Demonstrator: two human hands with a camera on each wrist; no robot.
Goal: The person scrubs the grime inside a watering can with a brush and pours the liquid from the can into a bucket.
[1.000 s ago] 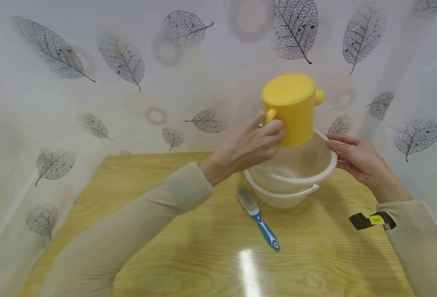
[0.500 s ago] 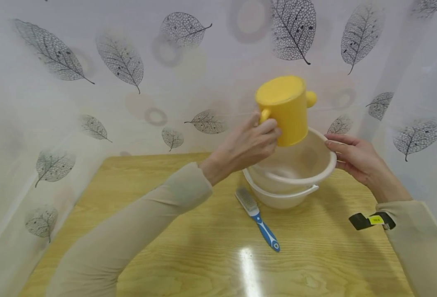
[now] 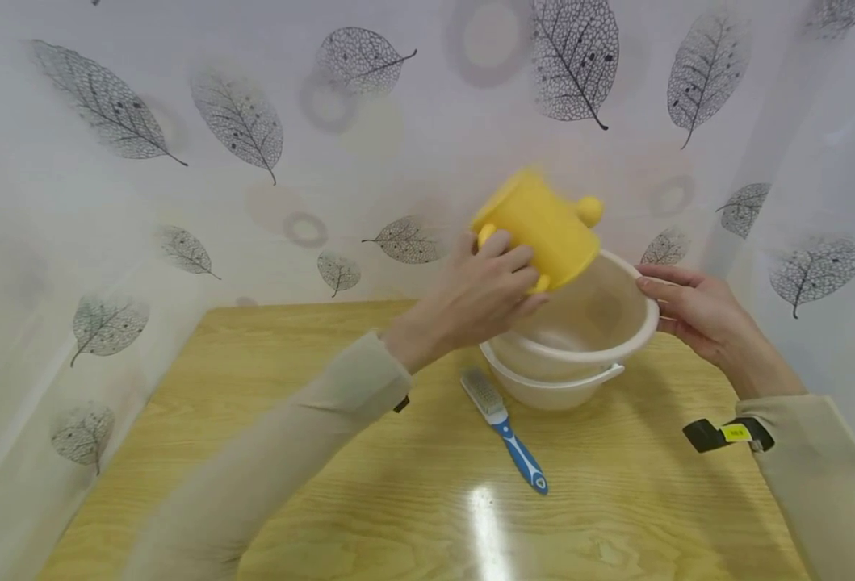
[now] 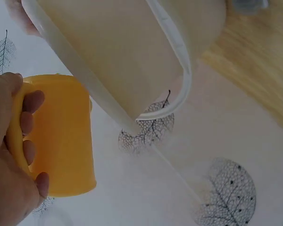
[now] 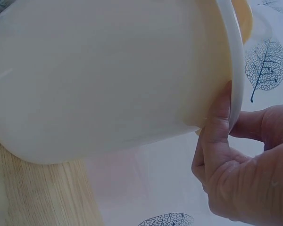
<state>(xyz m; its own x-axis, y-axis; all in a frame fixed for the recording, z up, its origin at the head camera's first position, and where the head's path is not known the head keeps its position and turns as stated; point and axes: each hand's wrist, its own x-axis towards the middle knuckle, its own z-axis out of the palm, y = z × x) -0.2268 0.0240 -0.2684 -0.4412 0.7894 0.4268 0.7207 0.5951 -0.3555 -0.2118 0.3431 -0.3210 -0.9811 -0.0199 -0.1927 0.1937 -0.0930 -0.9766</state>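
Note:
My left hand (image 3: pixel 481 290) grips the handle of a yellow cup (image 3: pixel 539 230), which has a round knob on its far side. The cup is tilted over the white bucket (image 3: pixel 565 355), its mouth down toward the opening. In the left wrist view my fingers curl through the cup's handle (image 4: pixel 18 127). My right hand (image 3: pixel 696 311) pinches the bucket's rim on the right, thumb on one side and fingers on the other, as the right wrist view shows. The bucket's white bail handle (image 3: pixel 543 379) hangs down across its front.
A brush (image 3: pixel 507 432) with a blue and white handle lies on the wooden table (image 3: pixel 369 484) in front of the bucket. Behind the table hangs a pale curtain (image 3: pixel 412 129) with a leaf print. A black strap (image 3: pixel 728 433) is on the right sleeve.
My left hand has moved left and slightly down, tipping the cup from almost upside down to a slant with its base to the upper left. My right hand and the bucket have stayed still.

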